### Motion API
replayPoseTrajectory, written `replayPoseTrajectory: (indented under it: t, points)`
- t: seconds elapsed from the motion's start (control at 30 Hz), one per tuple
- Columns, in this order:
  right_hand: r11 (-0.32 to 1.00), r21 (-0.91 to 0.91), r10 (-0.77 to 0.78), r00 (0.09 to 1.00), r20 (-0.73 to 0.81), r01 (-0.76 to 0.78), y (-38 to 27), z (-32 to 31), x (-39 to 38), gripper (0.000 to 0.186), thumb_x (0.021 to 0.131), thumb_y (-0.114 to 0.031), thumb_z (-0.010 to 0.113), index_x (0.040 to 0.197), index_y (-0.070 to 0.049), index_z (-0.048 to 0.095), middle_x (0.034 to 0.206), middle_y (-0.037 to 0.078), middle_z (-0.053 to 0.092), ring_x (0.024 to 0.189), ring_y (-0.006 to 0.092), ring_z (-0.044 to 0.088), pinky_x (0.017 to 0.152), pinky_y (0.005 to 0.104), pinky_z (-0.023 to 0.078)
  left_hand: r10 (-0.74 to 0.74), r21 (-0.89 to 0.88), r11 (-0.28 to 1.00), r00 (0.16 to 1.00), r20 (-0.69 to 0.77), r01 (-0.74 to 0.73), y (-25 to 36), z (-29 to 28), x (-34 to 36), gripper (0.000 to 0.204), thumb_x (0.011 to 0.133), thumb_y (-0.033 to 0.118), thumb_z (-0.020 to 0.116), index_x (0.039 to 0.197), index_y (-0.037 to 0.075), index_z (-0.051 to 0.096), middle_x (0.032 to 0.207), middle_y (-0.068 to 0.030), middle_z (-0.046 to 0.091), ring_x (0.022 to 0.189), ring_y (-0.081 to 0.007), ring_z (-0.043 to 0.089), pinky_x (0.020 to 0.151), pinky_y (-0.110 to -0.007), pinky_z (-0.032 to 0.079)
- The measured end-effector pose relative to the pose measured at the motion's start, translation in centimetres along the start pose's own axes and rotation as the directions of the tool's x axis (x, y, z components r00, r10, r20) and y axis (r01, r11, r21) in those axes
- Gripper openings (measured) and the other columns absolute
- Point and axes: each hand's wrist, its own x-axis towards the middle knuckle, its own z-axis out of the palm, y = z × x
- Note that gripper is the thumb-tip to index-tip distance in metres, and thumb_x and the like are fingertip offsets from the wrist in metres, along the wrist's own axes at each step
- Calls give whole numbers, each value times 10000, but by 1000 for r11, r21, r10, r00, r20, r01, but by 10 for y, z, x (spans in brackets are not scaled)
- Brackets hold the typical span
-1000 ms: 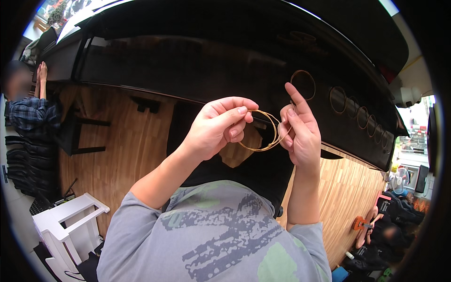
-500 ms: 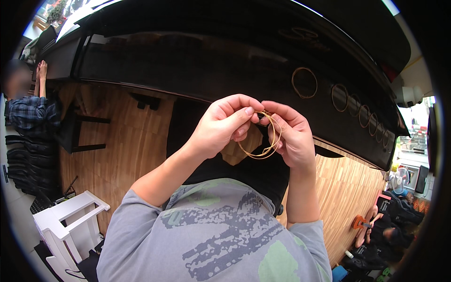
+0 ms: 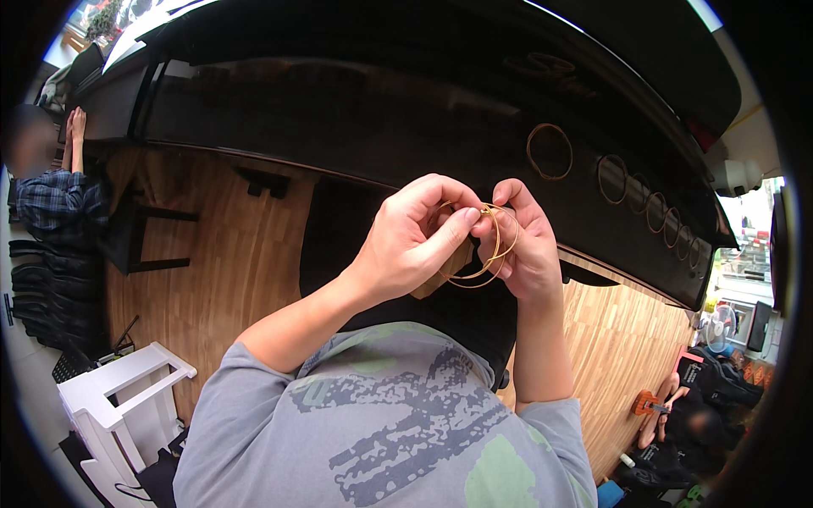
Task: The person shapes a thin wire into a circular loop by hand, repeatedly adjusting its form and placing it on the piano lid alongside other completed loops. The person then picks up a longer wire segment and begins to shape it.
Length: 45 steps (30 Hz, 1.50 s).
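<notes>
A thin gold-coloured coiled guitar string [image 3: 471, 285] hangs in loops between my hands, in front of my chest. My left hand [image 3: 405, 241] is closed, its thumb and index finger pinching the top of the coil. My right hand [image 3: 531, 250] has its index finger raised off the wire, while its other fingers stay curled around the coil's right side. Both hands nearly touch at the pinch point. The string's ends are too small to make out.
A glossy black piano-like surface [image 3: 339, 110] spans the far side, bearing a separate wire coil [image 3: 549, 152] and several more to its right. A white wooden stand [image 3: 127, 385] is at lower left. People are at far left and lower right, the latter beside a small orange guitar-shaped instrument [image 3: 645, 402].
My left hand has shifted right along the coil, its thumb now pressing the top of the loops. My right index finger has lifted away, and the loops have shifted slightly right.
</notes>
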Motion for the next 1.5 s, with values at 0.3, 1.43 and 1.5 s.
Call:
replayPoseTrajectory:
  t: [0.3,1.43,1.5]
  points:
    - [995,-96,-2,997,-72,-4,3,-1,-2,133,932,-134,585,1005,-40,524,769,45,630,488,30,497,402,142,371,4,120,993,999,-40,0,-6,1,2,83,932,70,573,956,-9,577,851,-29,640,743,-41,590,666,-180,490]
    - [934,-352,-143,965,-222,58,13,10,-20,197,954,-127,543,1085,-1,618,718,-1,578,611,47,536,551,175,456,28,-123,992,998,-51,-34,-18,-27,8,84,925,105,575,931,23,555,791,-32,625,682,-54,568,622,-192,465]
    - [907,-417,-180,955,-236,68,14,10,-20,200,951,-131,554,1094,-8,622,733,-12,581,632,35,533,566,166,450,21,-144,989,999,-48,-27,-18,-28,8,75,926,98,566,937,26,550,796,-33,623,684,-58,570,623,-193,465]
